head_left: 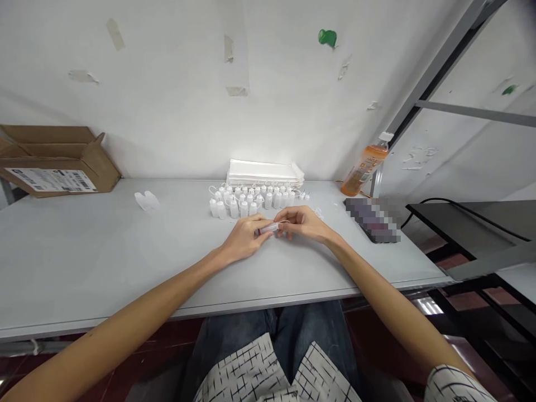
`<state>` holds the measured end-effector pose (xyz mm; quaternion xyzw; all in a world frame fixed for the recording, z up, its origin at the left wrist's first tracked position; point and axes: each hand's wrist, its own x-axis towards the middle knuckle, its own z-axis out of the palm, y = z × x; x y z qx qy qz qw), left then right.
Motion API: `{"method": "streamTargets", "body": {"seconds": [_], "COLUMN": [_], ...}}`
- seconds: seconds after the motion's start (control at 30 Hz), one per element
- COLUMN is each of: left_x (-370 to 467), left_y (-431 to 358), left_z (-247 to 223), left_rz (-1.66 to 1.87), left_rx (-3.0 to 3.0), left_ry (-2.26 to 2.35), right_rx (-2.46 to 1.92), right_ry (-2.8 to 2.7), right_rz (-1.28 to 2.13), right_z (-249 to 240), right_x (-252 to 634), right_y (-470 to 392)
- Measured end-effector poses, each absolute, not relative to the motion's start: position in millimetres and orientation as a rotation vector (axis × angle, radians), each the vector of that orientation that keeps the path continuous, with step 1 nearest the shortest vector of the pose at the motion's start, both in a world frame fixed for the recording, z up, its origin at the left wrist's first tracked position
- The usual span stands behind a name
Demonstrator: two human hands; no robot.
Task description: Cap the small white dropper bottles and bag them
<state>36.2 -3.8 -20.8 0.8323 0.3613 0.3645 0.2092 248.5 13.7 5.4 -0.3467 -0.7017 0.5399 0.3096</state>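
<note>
A small translucent bottle (268, 228) lies on its side between my two hands, just in front of several upright white bottles (244, 209). The fingers of my left hand (245, 237) are closed around its body. At its top end, the fingers of my right hand (302, 222) pinch the cap area, where a thin loop shows; the cap itself is mostly hidden. Several upright bottles stand in rows, some with looped cap straps. Behind them lies a stack of white flat pieces (263, 172).
An open cardboard box (58, 162) stands at the back left, near a crumpled white piece (146, 200). An orange drink bottle (363, 167) leans at the back right. A pixelated dark flat object (372, 220) lies in front of it. Metal shelving is at the right.
</note>
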Motion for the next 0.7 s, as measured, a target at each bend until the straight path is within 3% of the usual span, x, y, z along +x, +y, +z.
{"method": "streamTargets", "body": {"seconds": [0.23,0.47,0.7], "left_x": [36.6,41.5,37.6], "left_y": [-8.6,-9.4,-8.2], "left_z": [-18.3,-8.8,-9.4], "left_rz": [1.114,1.054,1.157], "left_rx": [2.488,2.221,2.218], "left_ry": [1.01,1.17,1.07], "right_rx": [-0.839,-0.86,-0.802], "right_ry": [-1.81,-1.726,-1.743], "right_rz": [1.453,1.299,1.443], "right_z": [4.9,11.5,6.7], "right_x": [248.8,246.0,241.3], "right_y": [14.4,11.2,8.0]}}
